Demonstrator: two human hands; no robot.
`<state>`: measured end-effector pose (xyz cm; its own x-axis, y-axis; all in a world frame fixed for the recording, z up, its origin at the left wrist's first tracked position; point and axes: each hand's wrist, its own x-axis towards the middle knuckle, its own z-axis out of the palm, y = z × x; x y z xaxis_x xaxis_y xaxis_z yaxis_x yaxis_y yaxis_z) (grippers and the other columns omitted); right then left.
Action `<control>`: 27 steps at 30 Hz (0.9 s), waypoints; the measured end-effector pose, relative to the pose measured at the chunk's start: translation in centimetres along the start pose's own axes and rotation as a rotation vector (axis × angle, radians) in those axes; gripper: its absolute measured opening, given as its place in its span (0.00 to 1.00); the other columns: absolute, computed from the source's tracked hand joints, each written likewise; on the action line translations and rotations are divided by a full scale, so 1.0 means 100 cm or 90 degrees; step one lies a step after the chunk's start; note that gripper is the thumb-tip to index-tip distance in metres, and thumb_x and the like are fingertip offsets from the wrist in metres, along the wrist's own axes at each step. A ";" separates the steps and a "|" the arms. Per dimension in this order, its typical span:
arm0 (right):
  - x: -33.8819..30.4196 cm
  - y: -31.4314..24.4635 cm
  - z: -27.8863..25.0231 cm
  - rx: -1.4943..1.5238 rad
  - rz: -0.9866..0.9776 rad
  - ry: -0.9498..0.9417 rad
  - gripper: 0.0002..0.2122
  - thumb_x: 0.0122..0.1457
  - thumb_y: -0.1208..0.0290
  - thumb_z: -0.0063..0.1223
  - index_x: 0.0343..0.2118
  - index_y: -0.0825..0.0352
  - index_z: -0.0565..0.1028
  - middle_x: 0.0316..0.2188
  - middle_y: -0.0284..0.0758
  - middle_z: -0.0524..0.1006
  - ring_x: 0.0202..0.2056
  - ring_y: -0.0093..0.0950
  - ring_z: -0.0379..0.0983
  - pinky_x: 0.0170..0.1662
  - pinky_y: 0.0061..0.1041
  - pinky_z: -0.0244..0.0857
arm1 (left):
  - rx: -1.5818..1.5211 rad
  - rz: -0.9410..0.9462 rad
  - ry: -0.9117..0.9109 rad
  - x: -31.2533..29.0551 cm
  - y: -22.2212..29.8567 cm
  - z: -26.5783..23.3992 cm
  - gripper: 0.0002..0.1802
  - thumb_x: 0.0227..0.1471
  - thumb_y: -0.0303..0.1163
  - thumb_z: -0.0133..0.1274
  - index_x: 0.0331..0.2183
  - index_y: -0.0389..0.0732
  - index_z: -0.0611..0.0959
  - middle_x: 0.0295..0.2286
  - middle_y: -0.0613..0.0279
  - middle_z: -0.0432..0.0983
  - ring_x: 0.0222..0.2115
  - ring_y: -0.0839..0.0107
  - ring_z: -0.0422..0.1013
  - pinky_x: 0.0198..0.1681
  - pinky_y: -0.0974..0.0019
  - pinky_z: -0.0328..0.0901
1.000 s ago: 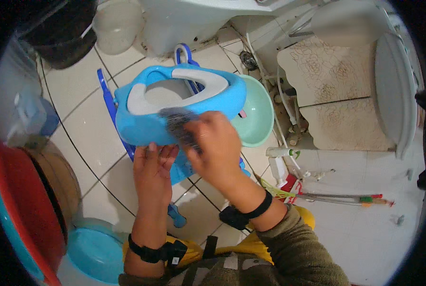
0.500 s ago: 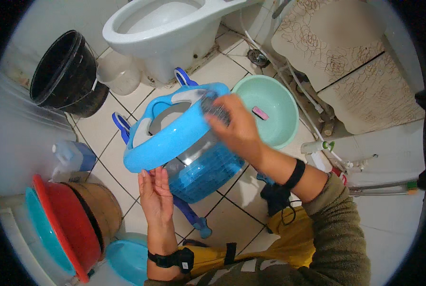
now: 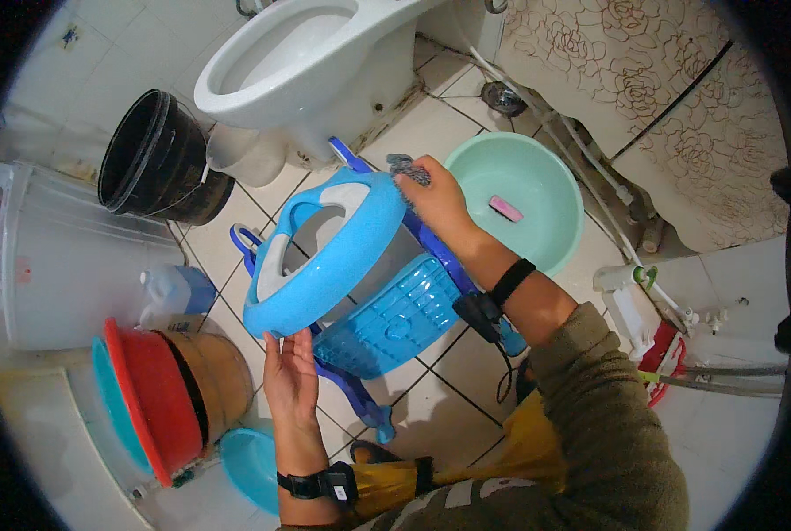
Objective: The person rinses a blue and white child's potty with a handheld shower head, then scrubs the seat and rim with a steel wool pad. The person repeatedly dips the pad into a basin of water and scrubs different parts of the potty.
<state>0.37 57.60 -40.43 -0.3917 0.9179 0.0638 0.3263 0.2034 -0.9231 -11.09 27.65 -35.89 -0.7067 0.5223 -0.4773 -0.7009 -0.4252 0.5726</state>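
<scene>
A child's toilet seat (image 3: 351, 245) in light blue, with white pads and dark blue legs, stands tilted on the tiled floor. Its see-through blue step (image 3: 395, 314) hangs below the ring. My left hand (image 3: 293, 376) holds the ring's near lower edge, fingertips against its underside. At the ring's right end, my right hand (image 3: 438, 196) is closed around a crumpled grey cloth (image 3: 408, 168). Past that hand is a pale green basin (image 3: 546, 234), where a small pink block (image 3: 506, 209) lies; its kind is unclear.
A white toilet (image 3: 324, 97) stands at the back. To the left are a black bucket (image 3: 161, 164), a clear tub (image 3: 252, 157), a jug of blue liquid (image 3: 183, 290) and a red basin (image 3: 143, 398). A turquoise basin (image 3: 246, 469) lies near my left forearm. Pipes (image 3: 581, 168) run along the right.
My right hand with the grey cloth has moved from the ring's upper face to its far right end. The view has shifted a little; my left hand keeps its place on the ring.
</scene>
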 end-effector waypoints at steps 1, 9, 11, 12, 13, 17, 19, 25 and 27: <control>0.004 0.014 0.002 0.094 0.055 -0.036 0.15 0.55 0.62 0.57 0.40 0.67 0.73 0.34 0.41 0.78 0.32 0.35 0.75 0.36 0.33 0.69 | 0.022 0.009 0.004 -0.001 0.000 -0.002 0.21 0.62 0.34 0.48 0.51 0.31 0.69 0.50 0.48 0.68 0.51 0.58 0.69 0.58 0.58 0.66; -0.023 0.023 0.021 0.308 -0.051 -0.092 0.15 0.55 0.66 0.61 0.39 0.69 0.72 0.32 0.38 0.76 0.33 0.27 0.73 0.36 0.28 0.68 | 0.096 0.067 0.066 -0.006 0.015 -0.016 0.16 0.59 0.31 0.52 0.47 0.32 0.73 0.46 0.51 0.74 0.48 0.63 0.71 0.54 0.63 0.70; -0.020 0.013 0.021 0.336 -0.020 -0.102 0.14 0.54 0.66 0.62 0.39 0.69 0.73 0.33 0.39 0.76 0.34 0.29 0.74 0.37 0.29 0.68 | 0.088 0.078 0.080 -0.007 0.014 -0.015 0.15 0.59 0.29 0.52 0.46 0.32 0.74 0.45 0.52 0.74 0.47 0.64 0.72 0.52 0.65 0.71; -0.019 0.008 0.021 0.365 0.014 -0.115 0.14 0.54 0.67 0.62 0.39 0.69 0.73 0.33 0.40 0.76 0.34 0.31 0.74 0.38 0.30 0.69 | 0.087 0.093 0.109 -0.007 0.013 -0.013 0.15 0.59 0.29 0.52 0.46 0.32 0.74 0.45 0.53 0.74 0.47 0.65 0.72 0.51 0.66 0.72; -0.019 0.003 0.020 0.372 0.074 -0.128 0.14 0.54 0.67 0.62 0.38 0.69 0.73 0.33 0.40 0.76 0.35 0.33 0.75 0.38 0.31 0.69 | 0.099 0.120 0.137 -0.007 0.009 -0.011 0.15 0.59 0.29 0.52 0.46 0.32 0.73 0.45 0.52 0.74 0.46 0.65 0.73 0.51 0.66 0.72; -0.042 -0.015 0.015 0.101 -0.154 -0.067 0.14 0.51 0.67 0.62 0.38 0.66 0.72 0.35 0.40 0.73 0.37 0.41 0.74 0.39 0.37 0.68 | 0.089 0.055 0.052 -0.012 -0.006 0.002 0.16 0.60 0.30 0.51 0.47 0.32 0.73 0.46 0.51 0.73 0.46 0.64 0.73 0.51 0.65 0.72; -0.061 -0.021 0.012 0.075 -0.230 -0.106 0.14 0.50 0.67 0.62 0.38 0.64 0.72 0.36 0.39 0.72 0.38 0.44 0.73 0.39 0.39 0.68 | 0.121 0.065 0.131 -0.012 -0.008 0.008 0.17 0.60 0.31 0.51 0.47 0.32 0.73 0.46 0.51 0.73 0.47 0.63 0.73 0.51 0.65 0.72; -0.029 0.016 0.006 0.064 -0.180 -0.085 0.14 0.52 0.69 0.61 0.39 0.67 0.71 0.37 0.40 0.71 0.38 0.38 0.71 0.42 0.32 0.67 | 0.140 0.064 0.141 -0.010 -0.009 0.010 0.18 0.60 0.33 0.50 0.48 0.33 0.72 0.47 0.51 0.73 0.48 0.64 0.72 0.51 0.66 0.72; -0.019 0.024 0.007 0.181 -0.010 -0.122 0.14 0.53 0.71 0.61 0.40 0.69 0.70 0.38 0.41 0.71 0.38 0.34 0.70 0.45 0.27 0.65 | 0.142 0.070 0.124 -0.010 -0.009 0.009 0.18 0.60 0.33 0.50 0.49 0.33 0.72 0.47 0.51 0.73 0.49 0.64 0.72 0.51 0.67 0.72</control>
<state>1.27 56.12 -42.99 -0.5577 0.8294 0.0309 0.0768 0.0887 -0.9931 -9.62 28.21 -35.30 -0.7971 0.3220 -0.5108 -0.5964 -0.2879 0.7493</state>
